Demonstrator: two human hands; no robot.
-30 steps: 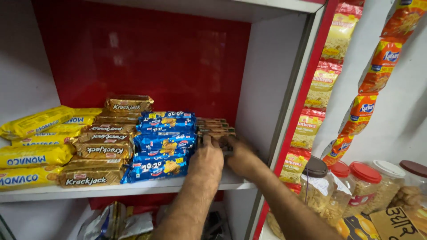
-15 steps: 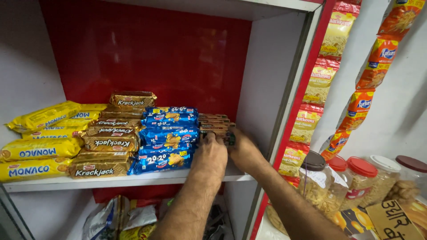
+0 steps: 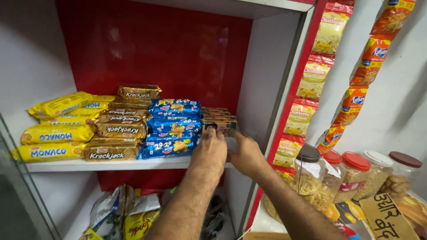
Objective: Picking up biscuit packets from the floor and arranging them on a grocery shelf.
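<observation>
On a white shelf [image 3: 106, 165] with a red back panel lie stacks of biscuit packs: yellow ones [image 3: 58, 133] at the left, brown ones [image 3: 118, 129] beside them, blue ones [image 3: 173, 126] in the middle, and a low stack of dark brown packs [image 3: 219, 116] at the right. My left hand [image 3: 210, 151] grips the front end of the bottom dark brown pack. My right hand [image 3: 245, 153] touches the same stack from the right side, its fingers partly hidden behind the packs.
Strips of hanging snack sachets [image 3: 322, 49] run down the red shelf post, more [image 3: 369, 58] hang on the white wall. Lidded clear jars [image 3: 356, 178] of snacks stand at the lower right. Loose packets [image 3: 129, 213] fill the shelf below.
Both hands have stayed at the dark brown stack at the shelf's right end. The view has shifted slightly, and my left hand's fingers now close on a pack's front end.
</observation>
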